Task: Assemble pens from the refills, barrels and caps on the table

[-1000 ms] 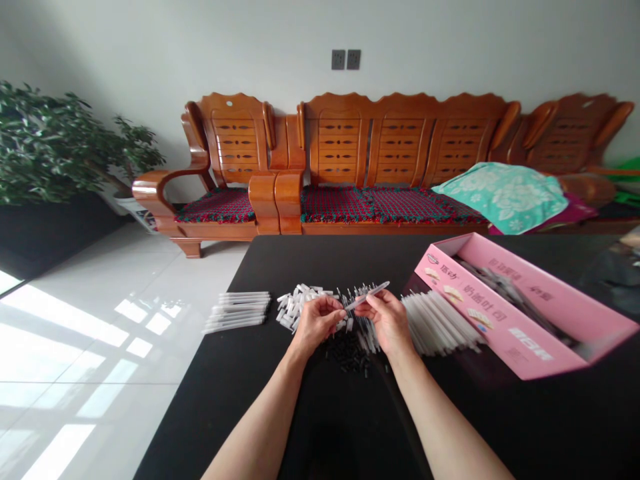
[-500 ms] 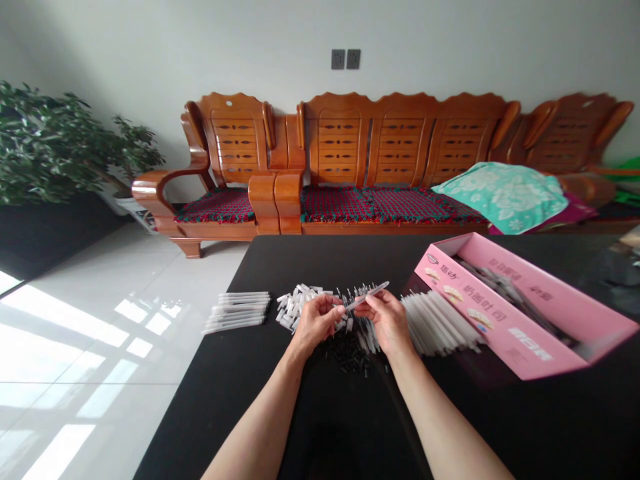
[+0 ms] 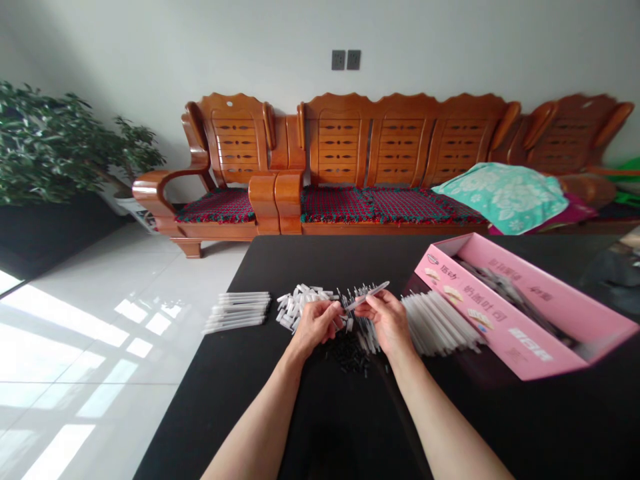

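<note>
Between both hands a translucent white pen barrel (image 3: 374,291) slants up to the right. My right hand (image 3: 387,320) pinches it with thumb and fingers. My left hand (image 3: 316,323) is closed at the barrel's lower left end, its fingers curled; what they pinch is too small to make out. Behind the left hand lies a heap of white pen caps (image 3: 304,297). Thin pen refills (image 3: 367,330) lie between and beneath the hands. Small black plugs (image 3: 350,353) are piled nearer to me. Right of my right hand sits a stack of pen barrels (image 3: 440,323).
A row of white pens (image 3: 240,310) lies at the left edge of the black table (image 3: 280,257). An open pink box (image 3: 505,327) with dark contents stands on the right. Beyond the table is a wooden sofa (image 3: 400,153) with a turquoise pillow (image 3: 505,193).
My left hand's fingers have curled in and turned slightly downward at the barrel's lower end. The right hand and the pen barrel stay almost where they were.
</note>
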Tool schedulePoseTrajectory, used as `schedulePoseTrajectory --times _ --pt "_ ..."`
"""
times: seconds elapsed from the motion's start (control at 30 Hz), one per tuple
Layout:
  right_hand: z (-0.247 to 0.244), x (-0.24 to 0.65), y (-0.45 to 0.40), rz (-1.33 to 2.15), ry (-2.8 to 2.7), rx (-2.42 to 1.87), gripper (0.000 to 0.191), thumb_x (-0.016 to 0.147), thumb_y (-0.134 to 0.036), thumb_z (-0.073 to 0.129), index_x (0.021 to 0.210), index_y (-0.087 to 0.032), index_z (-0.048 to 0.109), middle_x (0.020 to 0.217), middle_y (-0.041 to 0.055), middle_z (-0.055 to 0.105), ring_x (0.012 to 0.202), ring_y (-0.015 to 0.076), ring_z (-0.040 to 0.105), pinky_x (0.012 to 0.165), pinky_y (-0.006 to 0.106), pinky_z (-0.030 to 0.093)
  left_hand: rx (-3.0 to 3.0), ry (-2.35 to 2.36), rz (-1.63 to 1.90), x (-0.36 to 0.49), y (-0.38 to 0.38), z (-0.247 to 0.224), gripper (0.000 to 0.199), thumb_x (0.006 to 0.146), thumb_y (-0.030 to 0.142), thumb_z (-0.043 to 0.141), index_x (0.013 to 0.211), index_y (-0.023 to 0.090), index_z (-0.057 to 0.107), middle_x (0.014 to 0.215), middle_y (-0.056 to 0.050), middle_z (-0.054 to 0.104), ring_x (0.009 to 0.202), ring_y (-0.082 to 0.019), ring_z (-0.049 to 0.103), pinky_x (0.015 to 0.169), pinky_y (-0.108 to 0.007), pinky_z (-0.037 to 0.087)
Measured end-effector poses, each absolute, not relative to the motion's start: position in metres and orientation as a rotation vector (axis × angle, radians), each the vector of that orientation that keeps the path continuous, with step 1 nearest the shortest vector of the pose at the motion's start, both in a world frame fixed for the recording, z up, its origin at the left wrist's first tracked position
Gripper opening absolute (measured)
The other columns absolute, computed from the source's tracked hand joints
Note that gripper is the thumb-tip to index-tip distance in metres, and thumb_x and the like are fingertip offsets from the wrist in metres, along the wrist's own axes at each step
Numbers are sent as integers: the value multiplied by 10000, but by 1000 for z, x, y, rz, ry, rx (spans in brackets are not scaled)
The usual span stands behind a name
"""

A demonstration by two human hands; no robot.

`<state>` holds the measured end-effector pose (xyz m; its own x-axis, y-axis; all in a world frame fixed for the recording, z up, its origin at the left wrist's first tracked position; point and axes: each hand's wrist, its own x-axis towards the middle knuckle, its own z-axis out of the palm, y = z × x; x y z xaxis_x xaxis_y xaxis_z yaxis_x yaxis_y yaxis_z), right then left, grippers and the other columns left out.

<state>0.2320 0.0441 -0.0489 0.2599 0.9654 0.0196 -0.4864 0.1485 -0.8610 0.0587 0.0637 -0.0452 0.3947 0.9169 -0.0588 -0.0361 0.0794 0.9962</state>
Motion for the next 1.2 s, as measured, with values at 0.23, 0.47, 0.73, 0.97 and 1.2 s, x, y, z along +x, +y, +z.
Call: schedulePoseTrajectory --times 0.23,0.47,0.73,0.97,1.2 --pt "-48 231 44 1177 -689 -879 241 709 -278 797 830 -160 626 741 71 761 577 176 709 557 273 603 1398 904 869 60 62 -42 357 764 478 708 735 132 623 505 24 543 358 -57 422 334 -156 276" --pt "-45 235 45 1167 -644 -885 269 660 -281 818 814 -155 636 671 59 747 489 151 672 485 237 578 1474 1490 1421 24 82 -42 271 826 422 619 857 168 708 669 -15 661 546 -125 560 527 -217 415" --pt "-47 234 44 1211 -684 -887 266 655 -273 813 829 -154 650 655 52 738 487 157 670 450 235 559 1963 1664 1093 18 82 -36 143 815 288 632 807 219 757 784 -8 691 624 -123 583 648 -235 416" --pt "-47 235 44 1227 -718 -901 266 674 -278 802 856 -152 653 664 57 737 495 157 665 455 241 554 2297 1643 593 27 75 -33 185 857 281 598 921 269 771 945 -32 680 806 -174 644 681 -255 410" --pt "-43 234 40 1142 -732 -903 723 735 -249 759 1396 -223 467 640 -11 720 482 150 636 444 247 526 2294 1624 584 28 73 -31 136 840 222 595 853 233 730 906 -25 663 793 -169 623 681 -254 405"
